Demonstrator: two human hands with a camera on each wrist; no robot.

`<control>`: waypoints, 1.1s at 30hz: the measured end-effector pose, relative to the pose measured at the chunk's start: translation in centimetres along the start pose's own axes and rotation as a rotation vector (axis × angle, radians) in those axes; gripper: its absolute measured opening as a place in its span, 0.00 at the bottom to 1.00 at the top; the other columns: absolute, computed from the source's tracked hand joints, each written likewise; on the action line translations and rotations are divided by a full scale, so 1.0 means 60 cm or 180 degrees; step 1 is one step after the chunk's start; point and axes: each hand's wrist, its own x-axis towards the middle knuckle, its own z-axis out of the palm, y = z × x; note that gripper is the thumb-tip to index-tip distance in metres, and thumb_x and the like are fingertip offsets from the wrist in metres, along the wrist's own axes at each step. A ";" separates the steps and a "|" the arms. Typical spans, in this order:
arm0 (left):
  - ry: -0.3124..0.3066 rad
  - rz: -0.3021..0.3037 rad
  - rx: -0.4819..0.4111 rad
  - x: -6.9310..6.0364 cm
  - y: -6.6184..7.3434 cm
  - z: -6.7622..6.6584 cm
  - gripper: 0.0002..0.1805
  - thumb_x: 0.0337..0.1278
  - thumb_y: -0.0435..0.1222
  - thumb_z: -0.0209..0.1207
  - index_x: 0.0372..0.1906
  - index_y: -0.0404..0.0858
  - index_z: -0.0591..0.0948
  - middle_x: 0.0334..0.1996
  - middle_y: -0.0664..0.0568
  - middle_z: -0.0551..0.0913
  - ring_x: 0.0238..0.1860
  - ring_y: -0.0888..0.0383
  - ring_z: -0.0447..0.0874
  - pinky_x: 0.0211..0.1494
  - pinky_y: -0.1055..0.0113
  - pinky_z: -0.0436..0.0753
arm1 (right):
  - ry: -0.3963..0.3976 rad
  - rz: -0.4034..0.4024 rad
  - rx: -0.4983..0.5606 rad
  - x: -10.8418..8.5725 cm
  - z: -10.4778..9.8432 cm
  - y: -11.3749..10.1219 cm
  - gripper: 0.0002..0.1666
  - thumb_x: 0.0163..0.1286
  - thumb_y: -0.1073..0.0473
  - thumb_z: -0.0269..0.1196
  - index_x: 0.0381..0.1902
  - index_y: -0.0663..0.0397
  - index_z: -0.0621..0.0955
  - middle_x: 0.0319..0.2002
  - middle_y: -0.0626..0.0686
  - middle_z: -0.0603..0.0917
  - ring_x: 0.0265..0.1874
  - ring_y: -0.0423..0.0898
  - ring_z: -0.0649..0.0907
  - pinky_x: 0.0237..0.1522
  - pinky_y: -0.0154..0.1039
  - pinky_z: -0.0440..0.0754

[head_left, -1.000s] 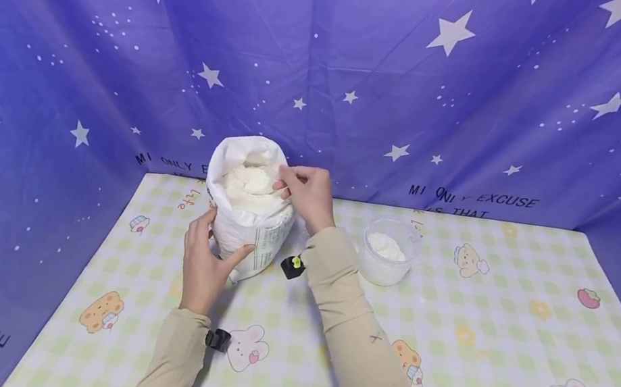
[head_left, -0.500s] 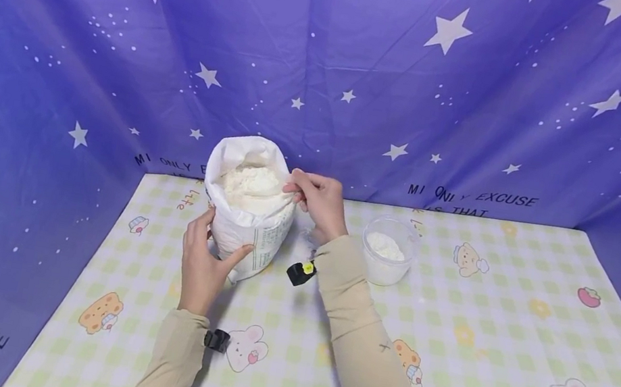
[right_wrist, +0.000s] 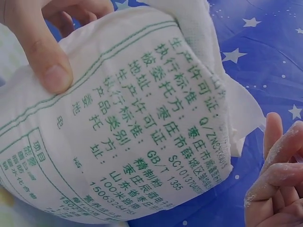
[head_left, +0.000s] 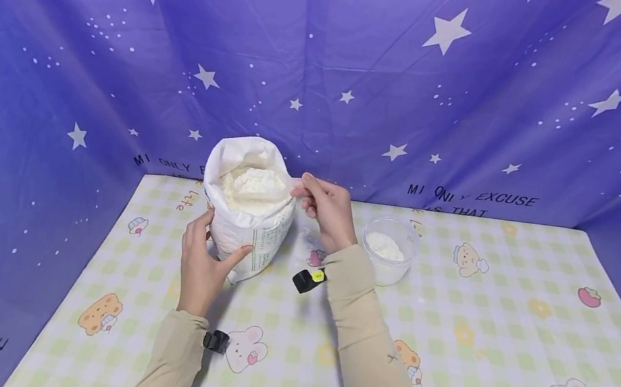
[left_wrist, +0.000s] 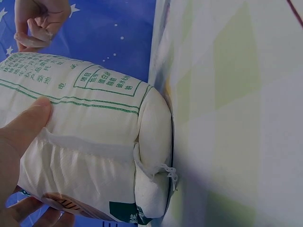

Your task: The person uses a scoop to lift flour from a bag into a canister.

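Observation:
A white cloth bag of flour (head_left: 269, 234) with green print stands at the back left, its mouth wide open. My left hand (head_left: 203, 268) grips its lower front, thumb (left_wrist: 31, 118) on the printed side and fingers round the other. At the bag's right rim, my flour-dusted right hand (head_left: 329, 209) pinches a thin pale translucent piece (head_left: 295, 183) that runs back to the mouth. I cannot tell whether that piece is a scoop's handle or the bag's lining. In the right wrist view, flour clings to the right fingers (right_wrist: 279, 172).
Right of the right forearm stands a clear round plastic tub (head_left: 386, 274) with white powder inside. A checked tablecloth (head_left: 492, 361) with cartoon prints covers the table. The purple star-print curtain (head_left: 370, 60) hangs close behind the bag.
My right hand has drawn rightwards from over the bag's mouth to just outside its rim, and more of the pale piece shows. The left hand and bag have hardly moved.

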 end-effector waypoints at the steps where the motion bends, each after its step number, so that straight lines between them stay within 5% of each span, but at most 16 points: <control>1: -0.0001 -0.0006 -0.0004 0.000 0.000 0.000 0.49 0.40 0.42 0.79 0.69 0.35 0.67 0.63 0.41 0.70 0.64 0.46 0.67 0.69 0.54 0.76 | -0.0012 -0.0002 0.0038 0.000 -0.001 0.001 0.21 0.72 0.55 0.62 0.50 0.70 0.83 0.24 0.45 0.87 0.19 0.35 0.74 0.17 0.21 0.65; 8: -0.0002 -0.0011 -0.0013 0.001 0.003 0.000 0.49 0.40 0.42 0.79 0.68 0.35 0.67 0.63 0.41 0.70 0.64 0.46 0.67 0.69 0.53 0.76 | -0.0069 0.0042 0.0300 -0.009 -0.012 0.000 0.23 0.73 0.54 0.62 0.53 0.71 0.81 0.26 0.46 0.87 0.21 0.35 0.74 0.17 0.22 0.64; 19: -0.0008 0.0003 -0.0025 0.001 0.001 0.000 0.49 0.41 0.43 0.78 0.69 0.35 0.66 0.63 0.40 0.70 0.64 0.46 0.68 0.69 0.52 0.76 | -0.0038 0.0006 0.0483 -0.022 -0.026 -0.002 0.12 0.72 0.54 0.62 0.36 0.57 0.86 0.25 0.47 0.86 0.20 0.36 0.74 0.16 0.22 0.65; 33: 0.0011 0.0028 0.0006 0.000 -0.001 0.001 0.49 0.41 0.43 0.78 0.69 0.35 0.66 0.62 0.40 0.71 0.64 0.46 0.68 0.69 0.53 0.76 | 0.0044 0.0044 0.0614 -0.044 -0.053 -0.017 0.13 0.73 0.52 0.62 0.35 0.55 0.86 0.26 0.47 0.86 0.20 0.36 0.74 0.17 0.21 0.67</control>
